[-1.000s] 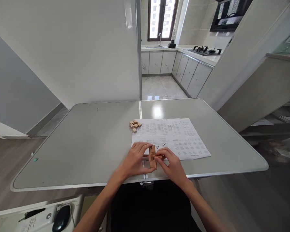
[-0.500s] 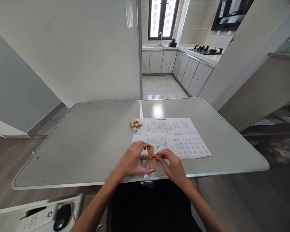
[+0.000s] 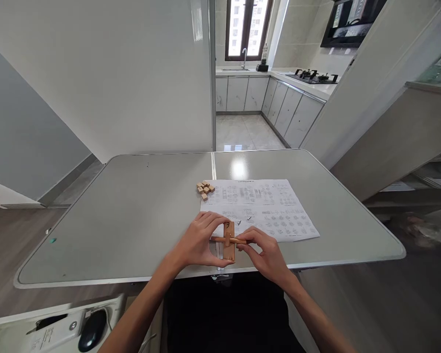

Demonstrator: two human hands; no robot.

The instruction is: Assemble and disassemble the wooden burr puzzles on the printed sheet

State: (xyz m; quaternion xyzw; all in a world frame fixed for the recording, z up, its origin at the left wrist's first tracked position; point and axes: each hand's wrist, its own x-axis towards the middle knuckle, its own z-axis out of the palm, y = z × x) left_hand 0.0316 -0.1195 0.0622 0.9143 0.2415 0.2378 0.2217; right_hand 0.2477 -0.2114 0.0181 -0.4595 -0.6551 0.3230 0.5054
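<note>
A wooden cross-shaped puzzle [image 3: 228,240] sits at the near edge of the grey table [image 3: 132,220], made of an upright block with a thin bar through it. My left hand [image 3: 198,242] curls round its left side, with fingers on the top and bottom of the block. From the right, my right hand [image 3: 264,252] pinches the end of the crossbar. A printed instruction sheet [image 3: 264,206] lies just behind the puzzle. Several small wooden cubes [image 3: 205,189] lie in a heap at the sheet's far left corner.
The table is two panels joined by a seam in the middle. Behind it stands a white wall, with a kitchen doorway at the back right. A computer mouse [image 3: 91,333] and a white device [image 3: 53,336] lie below the table at the lower left.
The puzzle has been turned so the block stands more upright and the crossbar shows clearly. Both hands have shifted slightly round it and stay on it.
</note>
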